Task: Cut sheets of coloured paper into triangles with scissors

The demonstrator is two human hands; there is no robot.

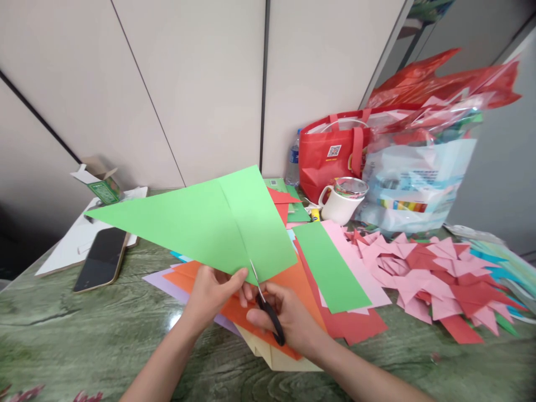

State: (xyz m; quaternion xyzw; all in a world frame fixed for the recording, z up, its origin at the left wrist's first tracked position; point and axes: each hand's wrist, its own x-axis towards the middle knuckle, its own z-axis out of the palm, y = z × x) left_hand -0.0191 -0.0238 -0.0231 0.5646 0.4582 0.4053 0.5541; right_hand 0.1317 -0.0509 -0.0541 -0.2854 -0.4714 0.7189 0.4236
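- Both hands are working close together at lower centre: left hand (215, 290) is pinching the lower edge of the green sheet (192, 223), right hand (288, 315) is gripping the scissors (272, 318).
- Tabletop (134, 329) is stretching across the lower frame, its bare surface showing widest at lower left.
- That green sheet is spanning mid-left to centre, its pointed left corner jutting over white paper (62, 251).
- Green strip (335, 273) is lying right of centre.
- Phone (101, 259) is resting at left.
- Scissor blades are meeting the sheet's crease.
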